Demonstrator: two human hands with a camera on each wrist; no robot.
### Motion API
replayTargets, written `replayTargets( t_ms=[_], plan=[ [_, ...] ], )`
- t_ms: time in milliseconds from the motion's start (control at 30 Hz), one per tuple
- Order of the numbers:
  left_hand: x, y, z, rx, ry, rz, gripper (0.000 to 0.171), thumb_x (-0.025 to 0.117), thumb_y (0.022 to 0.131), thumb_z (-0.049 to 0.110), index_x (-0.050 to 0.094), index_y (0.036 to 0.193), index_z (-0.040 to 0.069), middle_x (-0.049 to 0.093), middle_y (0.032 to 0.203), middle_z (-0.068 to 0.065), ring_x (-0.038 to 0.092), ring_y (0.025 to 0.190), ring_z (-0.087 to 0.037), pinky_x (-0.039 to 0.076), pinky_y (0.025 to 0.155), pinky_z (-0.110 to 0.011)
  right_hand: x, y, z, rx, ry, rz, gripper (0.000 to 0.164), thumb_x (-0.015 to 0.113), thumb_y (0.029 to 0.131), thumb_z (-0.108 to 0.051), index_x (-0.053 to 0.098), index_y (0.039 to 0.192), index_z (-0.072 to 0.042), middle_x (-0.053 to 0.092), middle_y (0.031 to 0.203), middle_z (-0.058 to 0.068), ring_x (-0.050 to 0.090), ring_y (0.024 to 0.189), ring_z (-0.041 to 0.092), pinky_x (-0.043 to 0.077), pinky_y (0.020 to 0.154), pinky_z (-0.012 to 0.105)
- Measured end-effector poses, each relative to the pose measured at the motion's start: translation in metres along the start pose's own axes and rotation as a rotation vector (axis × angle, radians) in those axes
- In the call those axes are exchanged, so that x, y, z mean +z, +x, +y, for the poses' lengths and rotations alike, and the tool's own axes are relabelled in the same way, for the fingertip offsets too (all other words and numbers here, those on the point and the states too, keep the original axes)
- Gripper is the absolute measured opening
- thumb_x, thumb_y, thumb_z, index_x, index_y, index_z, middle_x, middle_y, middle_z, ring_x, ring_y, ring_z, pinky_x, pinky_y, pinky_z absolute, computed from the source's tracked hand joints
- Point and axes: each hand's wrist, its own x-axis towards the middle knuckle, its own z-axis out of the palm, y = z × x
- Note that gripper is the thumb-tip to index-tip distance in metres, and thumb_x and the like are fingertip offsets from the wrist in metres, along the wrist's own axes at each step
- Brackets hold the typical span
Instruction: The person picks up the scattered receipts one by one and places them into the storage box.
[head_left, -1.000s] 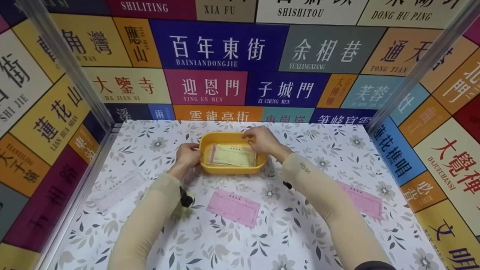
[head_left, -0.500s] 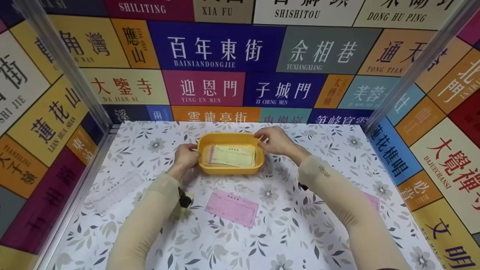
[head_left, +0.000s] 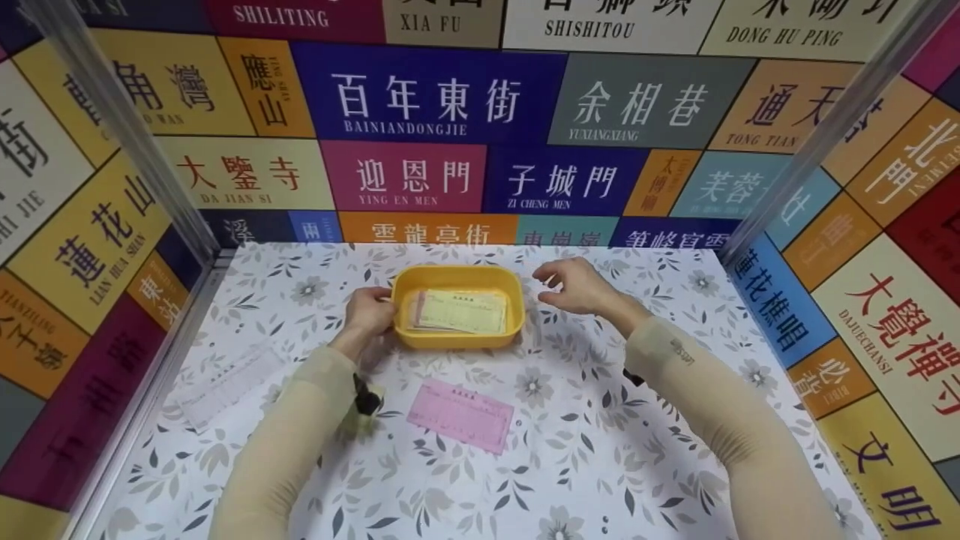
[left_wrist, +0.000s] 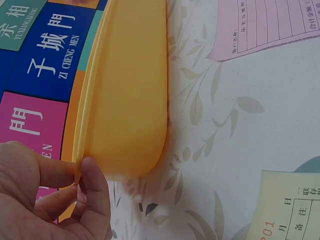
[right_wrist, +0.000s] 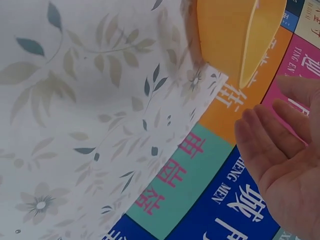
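Observation:
A yellow plastic basin [head_left: 457, 340] stands on the floral tabletop with several yellow and pink receipt slips [head_left: 463, 311] lying in it. At its left end my left hand [head_left: 370, 315] pinches the rim between thumb and fingers, as the left wrist view shows with the basin wall [left_wrist: 132, 90] beside them. My right hand [head_left: 576, 286] is held just off the basin's right end, fingers loosely bent and touching nothing. In the right wrist view a gap separates the right hand [right_wrist: 287, 150] from the basin [right_wrist: 222, 35].
A pink slip [head_left: 461, 415] lies in front of the basin. Farther left is a pale slip [head_left: 229, 386]. A yellow slip [left_wrist: 285, 210] lies near the left wrist, partly covered in the head view. Sign-printed walls [head_left: 420, 90] border the table [head_left: 555, 480].
My right hand has let go of the basin's right end and moved away to the right. The left hand keeps its pinch. The right arm now covers a pink slip seen earlier at right.

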Motion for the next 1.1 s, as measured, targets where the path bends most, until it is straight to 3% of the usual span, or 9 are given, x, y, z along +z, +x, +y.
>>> replayTargets(
  t_ms=[267,667,767,900,1100],
  plan=[
    [0.000,0.002,0.002,-0.067,-0.014,-0.014,0.054,0.061,0.099,0.004,0.068,0.152,0.009,0.070,0.132,-0.012,0.068,0.105,-0.018,0.061,0.081,-0.025,-0.009,-0.021,0.016,0.075,-0.017,-0.060,0.047,0.078,0.100,-0.019,0.072,0.144,-0.001,0.074,0.145,0.025,0.075,0.128,0.048,0.063,0.108,0.062],
    [0.000,-0.001,0.004,-0.087,-0.055,-0.021,0.058,0.061,0.099,0.002,0.066,0.156,0.011,0.068,0.141,-0.013,0.066,0.117,-0.021,0.061,0.094,-0.029,-0.024,-0.058,0.040,0.123,-0.039,-0.085,0.053,0.083,0.098,-0.020,0.070,0.145,0.000,0.074,0.144,0.026,0.073,0.128,0.051,0.061,0.108,0.064],
    [0.001,-0.001,0.003,-0.086,-0.117,-0.024,0.058,0.061,0.099,-0.001,0.065,0.155,0.008,0.066,0.145,-0.015,0.068,0.123,-0.025,0.062,0.100,-0.033,-0.027,-0.067,0.045,0.130,-0.055,-0.099,0.054,0.083,0.097,-0.021,0.070,0.145,0.001,0.075,0.142,0.027,0.074,0.127,0.051,0.060,0.109,0.065],
    [0.002,-0.002,0.001,-0.058,-0.144,-0.021,0.054,0.060,0.098,-0.002,0.066,0.152,0.003,0.067,0.148,-0.018,0.070,0.125,-0.029,0.064,0.093,-0.032,-0.031,-0.081,0.053,0.139,-0.060,-0.114,0.055,0.084,0.097,-0.022,0.070,0.145,0.001,0.075,0.140,0.028,0.073,0.127,0.052,0.060,0.109,0.066],
    [0.002,-0.001,0.000,-0.025,-0.076,-0.009,0.051,0.062,0.099,0.001,0.070,0.149,0.004,0.071,0.143,-0.018,0.071,0.116,-0.025,0.062,0.082,-0.027,-0.038,-0.105,0.065,0.137,-0.066,-0.110,0.057,0.086,0.095,-0.023,0.070,0.145,0.001,0.077,0.137,0.028,0.074,0.124,0.051,0.061,0.107,0.066]
  ],
)
